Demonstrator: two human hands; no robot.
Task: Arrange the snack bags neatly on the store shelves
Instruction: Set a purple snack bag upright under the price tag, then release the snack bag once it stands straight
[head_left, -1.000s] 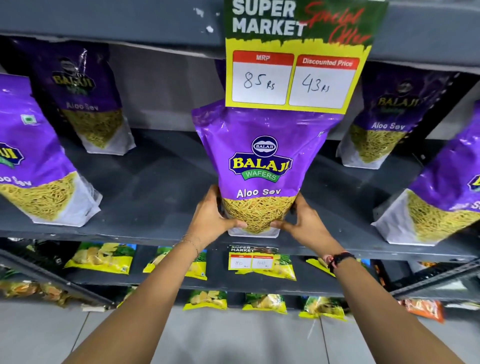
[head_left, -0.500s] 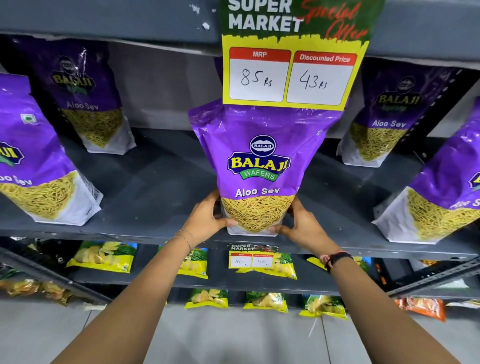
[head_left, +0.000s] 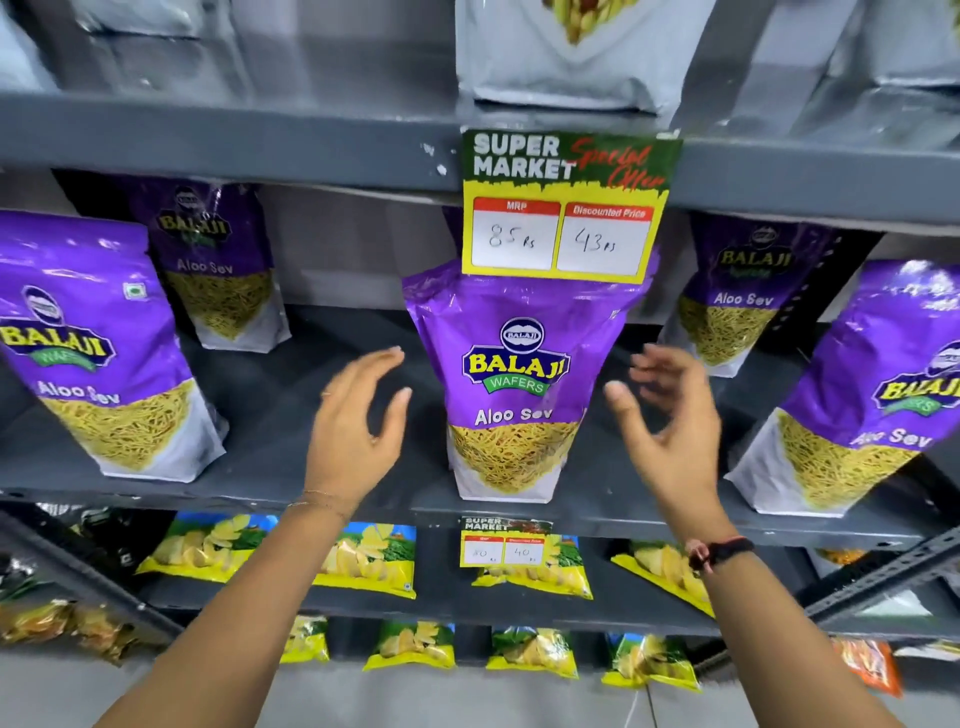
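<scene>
While both hands (head_left: 358, 421) (head_left: 670, 415) hover with fingers spread, the purple bag (head_left: 519, 379) stands untouched.

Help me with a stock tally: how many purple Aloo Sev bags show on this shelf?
5: front left, back left, centre, back right, front right. A sixth may hide behind the price sign.

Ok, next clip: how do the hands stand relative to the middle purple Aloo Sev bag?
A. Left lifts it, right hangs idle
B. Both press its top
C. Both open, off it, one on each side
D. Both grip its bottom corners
C: the left hand and right hand flank the middle Aloo Sev bag with fingers spread, touching nothing; it stands on the shelf.
</scene>
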